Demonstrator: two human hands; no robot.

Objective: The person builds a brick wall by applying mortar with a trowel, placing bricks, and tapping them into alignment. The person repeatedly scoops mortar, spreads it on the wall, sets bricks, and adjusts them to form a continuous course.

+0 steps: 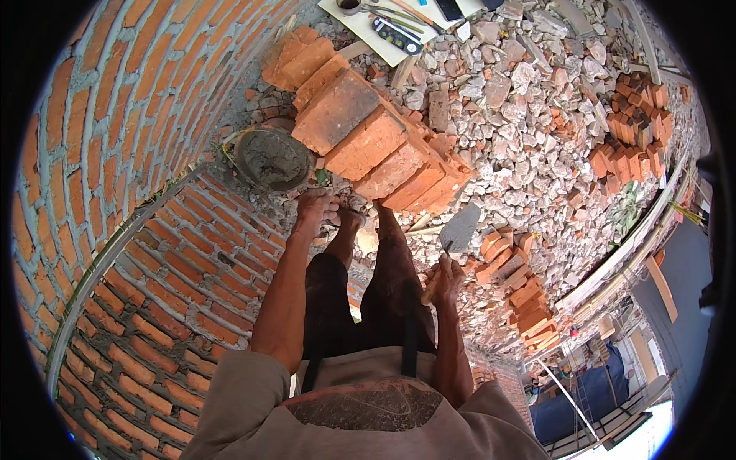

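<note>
My right hand (pixel 445 282) is wrapped round the handle of a trowel. The grey, pointed blade of the trowel (pixel 461 228) reaches forward over the rubble, with no load that I can make out on it. My left hand (pixel 317 207) hangs with its fingers loosely bent and apart, holding nothing I can see. Just beyond it stands a round bucket (pixel 273 159) of wet grey mortar. A stacked row of orange bricks (pixel 366 142) runs away from my feet, to the right of the bucket.
Brick walls with grey mortar joints rise at my left (pixel 115 100). Broken stone rubble (pixel 498 115) covers the ground at right. Smaller brick piles lie there (pixel 521 295) and farther off (pixel 635 130). Past the stack, a pale board (pixel 360 24) carries hand tools and a phone (pixel 448 8).
</note>
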